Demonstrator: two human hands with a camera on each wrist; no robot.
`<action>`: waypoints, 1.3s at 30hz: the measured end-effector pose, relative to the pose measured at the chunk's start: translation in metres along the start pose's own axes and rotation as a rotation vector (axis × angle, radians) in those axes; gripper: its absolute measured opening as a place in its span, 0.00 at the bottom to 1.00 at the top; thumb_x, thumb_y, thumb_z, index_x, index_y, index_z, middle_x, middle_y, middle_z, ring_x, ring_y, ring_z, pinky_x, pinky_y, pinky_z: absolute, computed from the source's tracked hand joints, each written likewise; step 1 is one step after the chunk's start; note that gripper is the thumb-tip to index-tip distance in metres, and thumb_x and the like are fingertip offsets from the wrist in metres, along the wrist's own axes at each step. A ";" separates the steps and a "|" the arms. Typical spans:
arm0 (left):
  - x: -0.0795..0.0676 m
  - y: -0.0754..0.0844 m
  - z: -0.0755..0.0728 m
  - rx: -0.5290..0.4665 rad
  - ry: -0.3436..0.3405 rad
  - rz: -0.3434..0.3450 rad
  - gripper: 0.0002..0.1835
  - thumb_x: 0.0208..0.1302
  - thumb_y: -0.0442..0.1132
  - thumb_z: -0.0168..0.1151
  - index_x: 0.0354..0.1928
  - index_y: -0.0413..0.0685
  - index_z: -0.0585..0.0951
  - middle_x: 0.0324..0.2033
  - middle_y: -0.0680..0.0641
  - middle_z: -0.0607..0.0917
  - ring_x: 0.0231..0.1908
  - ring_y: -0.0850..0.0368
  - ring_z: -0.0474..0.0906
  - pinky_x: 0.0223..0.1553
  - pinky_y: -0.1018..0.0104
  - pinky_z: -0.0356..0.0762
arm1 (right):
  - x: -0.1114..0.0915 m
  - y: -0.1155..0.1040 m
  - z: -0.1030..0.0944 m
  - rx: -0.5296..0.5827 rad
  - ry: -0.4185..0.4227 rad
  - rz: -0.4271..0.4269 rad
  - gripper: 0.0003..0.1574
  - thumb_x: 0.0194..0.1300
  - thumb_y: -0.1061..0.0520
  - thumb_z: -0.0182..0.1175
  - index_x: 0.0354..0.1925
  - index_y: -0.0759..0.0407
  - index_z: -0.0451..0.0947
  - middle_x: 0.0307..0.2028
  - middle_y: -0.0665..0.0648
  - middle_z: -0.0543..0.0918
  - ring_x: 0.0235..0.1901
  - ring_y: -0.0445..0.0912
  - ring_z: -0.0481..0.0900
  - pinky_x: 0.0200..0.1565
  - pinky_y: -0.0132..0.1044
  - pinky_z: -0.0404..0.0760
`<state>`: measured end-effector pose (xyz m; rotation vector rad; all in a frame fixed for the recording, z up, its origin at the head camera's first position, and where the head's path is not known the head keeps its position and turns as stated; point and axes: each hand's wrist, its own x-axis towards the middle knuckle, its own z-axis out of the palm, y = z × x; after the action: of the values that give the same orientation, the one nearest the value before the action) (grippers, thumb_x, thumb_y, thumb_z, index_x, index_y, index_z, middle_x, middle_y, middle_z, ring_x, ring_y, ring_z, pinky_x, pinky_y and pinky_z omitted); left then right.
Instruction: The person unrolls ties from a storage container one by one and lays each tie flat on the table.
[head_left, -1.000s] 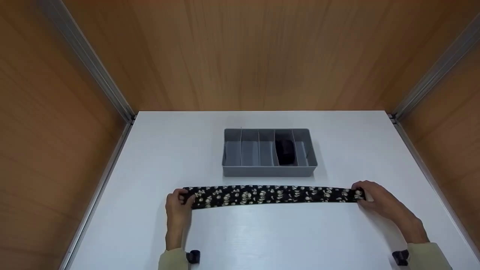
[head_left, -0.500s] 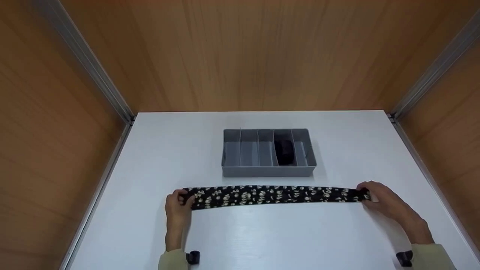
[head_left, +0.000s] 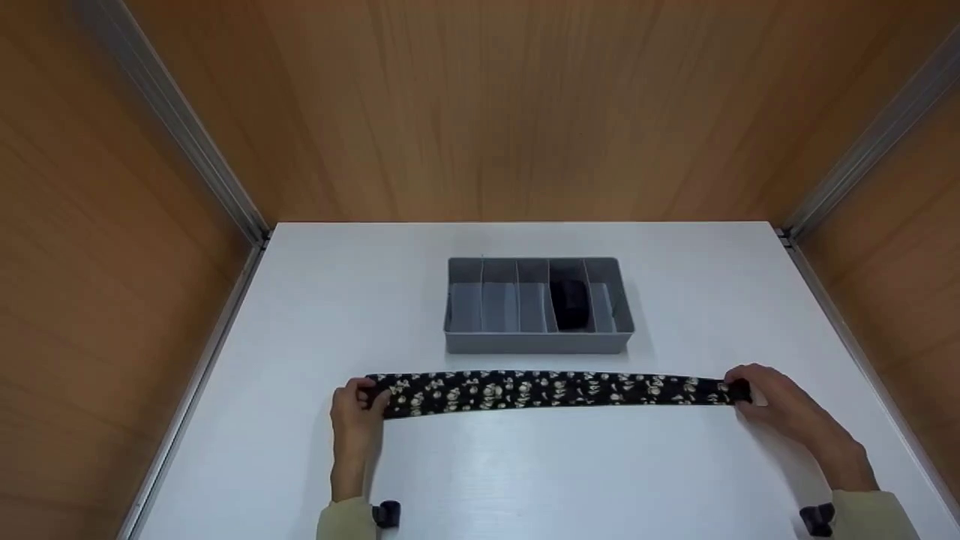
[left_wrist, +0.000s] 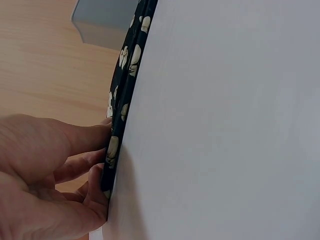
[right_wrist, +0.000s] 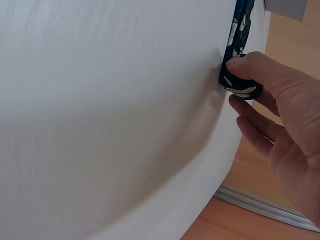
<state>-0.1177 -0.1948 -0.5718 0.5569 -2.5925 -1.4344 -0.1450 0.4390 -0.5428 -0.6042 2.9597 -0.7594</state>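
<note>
Left hand (head_left: pixel 356 420): thumb and fingers close together, pinching the left end of a black fabric strip (head_left: pixel 540 391) with a pale print. Right hand (head_left: pixel 784 405): thumb on the near side and fingers on the far side, pinching the right end of the same strip. In the right wrist view, this end is rolled into a small, thick curl between thumb and fingertips; the remaining fingers of that hand are bent clear of the fabric.

The strip extends from hand to hand along the white table (head_left: pixel 555 465), wider at the left and narrower toward the right. The left wrist view shows layered, folded edges at the left end.

A gray tray (head_left: pixel 536 343) stands on the table just beyond the strip, apart from it. Both ends of the strip reach past the sides of the tray. Dividers form five compartments; a dark object (head_left: pixel 571 304) occupies the fourth from the left, its details too dark to tell.

Each wrist carries a black device, the left device (head_left: pixel 386 514) and the right device (head_left: pixel 817 519), beside a light green sleeve (head_left: pixel 874 516). A wood-grain panel (head_left: pixel 525 112) rises behind the table
</note>
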 end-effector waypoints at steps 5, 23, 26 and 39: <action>0.001 -0.001 0.000 -0.001 0.009 0.007 0.14 0.70 0.32 0.66 0.53 0.33 0.78 0.42 0.39 0.73 0.44 0.47 0.70 0.44 0.58 0.69 | -0.003 0.005 -0.001 0.015 -0.007 0.038 0.26 0.56 0.71 0.73 0.52 0.57 0.81 0.50 0.56 0.84 0.53 0.40 0.75 0.53 0.16 0.61; -0.002 0.001 -0.001 -0.004 -0.017 -0.021 0.15 0.72 0.33 0.64 0.56 0.34 0.77 0.44 0.38 0.73 0.46 0.46 0.70 0.46 0.56 0.70 | -0.011 0.012 -0.003 -0.030 0.010 0.074 0.27 0.54 0.71 0.73 0.51 0.58 0.81 0.50 0.58 0.84 0.52 0.38 0.74 0.51 0.15 0.61; -0.003 0.001 -0.001 -0.011 -0.020 -0.020 0.15 0.72 0.33 0.64 0.56 0.34 0.77 0.44 0.38 0.73 0.46 0.46 0.70 0.46 0.56 0.70 | -0.012 0.013 -0.003 -0.053 0.038 0.043 0.28 0.51 0.72 0.74 0.51 0.58 0.81 0.48 0.56 0.84 0.50 0.41 0.76 0.50 0.16 0.62; -0.003 0.002 0.000 -0.009 -0.019 -0.018 0.15 0.72 0.33 0.64 0.55 0.33 0.77 0.44 0.38 0.73 0.46 0.46 0.70 0.46 0.56 0.71 | -0.012 0.013 -0.006 -0.154 -0.017 0.099 0.25 0.54 0.69 0.74 0.50 0.60 0.81 0.48 0.60 0.84 0.47 0.55 0.77 0.49 0.49 0.76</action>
<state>-0.1153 -0.1933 -0.5701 0.5705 -2.6002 -1.4637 -0.1389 0.4567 -0.5440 -0.4639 3.0254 -0.5199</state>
